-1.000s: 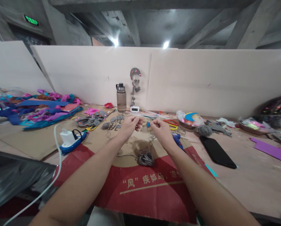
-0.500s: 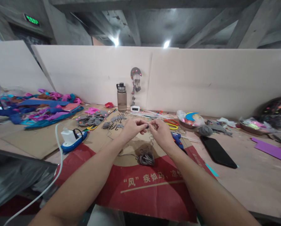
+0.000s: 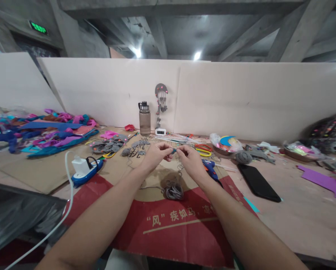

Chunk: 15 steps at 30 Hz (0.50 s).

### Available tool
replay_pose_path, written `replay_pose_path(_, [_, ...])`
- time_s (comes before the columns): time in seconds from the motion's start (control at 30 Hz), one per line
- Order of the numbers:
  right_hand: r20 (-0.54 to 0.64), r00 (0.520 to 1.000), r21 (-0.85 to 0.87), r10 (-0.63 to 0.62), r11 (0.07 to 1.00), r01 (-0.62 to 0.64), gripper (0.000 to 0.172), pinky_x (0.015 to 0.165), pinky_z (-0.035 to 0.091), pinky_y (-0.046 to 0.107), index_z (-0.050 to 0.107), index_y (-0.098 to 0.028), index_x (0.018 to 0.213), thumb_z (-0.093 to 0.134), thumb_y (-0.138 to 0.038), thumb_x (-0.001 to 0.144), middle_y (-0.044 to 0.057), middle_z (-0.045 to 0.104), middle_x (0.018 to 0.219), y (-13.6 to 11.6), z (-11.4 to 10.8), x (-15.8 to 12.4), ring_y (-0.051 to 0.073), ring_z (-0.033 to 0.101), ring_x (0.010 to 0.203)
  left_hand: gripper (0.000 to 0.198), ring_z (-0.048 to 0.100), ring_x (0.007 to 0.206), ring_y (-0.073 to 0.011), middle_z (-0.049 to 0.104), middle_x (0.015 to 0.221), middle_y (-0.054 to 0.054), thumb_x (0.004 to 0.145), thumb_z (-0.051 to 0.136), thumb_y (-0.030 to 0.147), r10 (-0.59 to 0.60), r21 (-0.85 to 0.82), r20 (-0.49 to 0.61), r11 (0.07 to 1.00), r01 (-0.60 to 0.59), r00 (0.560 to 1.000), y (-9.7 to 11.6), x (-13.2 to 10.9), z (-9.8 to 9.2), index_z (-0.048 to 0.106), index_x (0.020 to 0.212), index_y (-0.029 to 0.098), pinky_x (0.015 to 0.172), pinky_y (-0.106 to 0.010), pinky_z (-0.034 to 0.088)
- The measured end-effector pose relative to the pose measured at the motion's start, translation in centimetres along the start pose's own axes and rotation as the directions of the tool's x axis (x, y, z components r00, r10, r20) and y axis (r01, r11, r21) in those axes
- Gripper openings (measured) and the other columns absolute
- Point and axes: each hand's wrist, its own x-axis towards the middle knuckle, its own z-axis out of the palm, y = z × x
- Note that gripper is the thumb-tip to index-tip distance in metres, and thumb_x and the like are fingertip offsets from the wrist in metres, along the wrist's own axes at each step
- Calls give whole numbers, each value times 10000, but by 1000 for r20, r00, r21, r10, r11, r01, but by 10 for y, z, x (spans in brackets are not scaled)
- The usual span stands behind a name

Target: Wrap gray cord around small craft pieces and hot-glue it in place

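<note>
Above the cardboard, my left hand (image 3: 158,154) and my right hand (image 3: 191,161) meet with fingertips almost touching. Both are closed in a pinch on a small teal piece (image 3: 174,150), too small to make out further. A thin grey yarn strand (image 3: 180,168) hangs below the right fingers; where its upper end goes is hidden. Beneath my hands lies a loose bundle of grey yarn (image 3: 174,190) on the red and tan cardboard (image 3: 173,240). Just right of my right hand is a blue glue gun (image 3: 210,169), partly covered by it. Yellow-handled scissors (image 3: 203,152) lie behind that hand.
Grey felt pieces (image 3: 108,144) and a blue power strip (image 3: 87,174) with a white cable sit left. A bottle (image 3: 144,119) and a small white clock (image 3: 160,132) stand at the back, near a hanging moon ornament (image 3: 161,90). A black phone (image 3: 258,182) lies right.
The teal piece now shows between my fingertips, where a dark bit was seen before. My hands stay nearly in place; the view has shifted slightly.
</note>
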Motion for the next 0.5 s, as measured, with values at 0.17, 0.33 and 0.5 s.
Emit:
replay_pose_path(0.17, [90,995,-202,48,979,-29,227,728,416,296,650,-147,936,530,-290,807,72,665,882,11,-9,10,175,574,795,199,559,514,-99,595,588,-2,701,670,315,-22,32,-88,999,24,996,-3,3,-5,611,754,133,477,-205,466])
replay_pose_path(0.33, [-166,984,-550,57,823,-140,275,859,392,386,656,-168,1017,511,-291,818,126,651,1021,41,-81,33,241,561,961,191,544,476,-89,606,582,-6,715,665,318,-9,80,-73,997,15,997,-1,1,-3,600,736,140,463,-199,459])
replay_pose_path(0.5, [-427,862,-742,273,439,-506,501,897,339,508,581,-97,1179,587,-363,755,257,549,1192,109,-163,34,392,460,1152,220,567,506,-102,605,574,0,711,680,353,15,33,19,999,-16,1000,6,-3,3,611,748,148,507,-225,503])
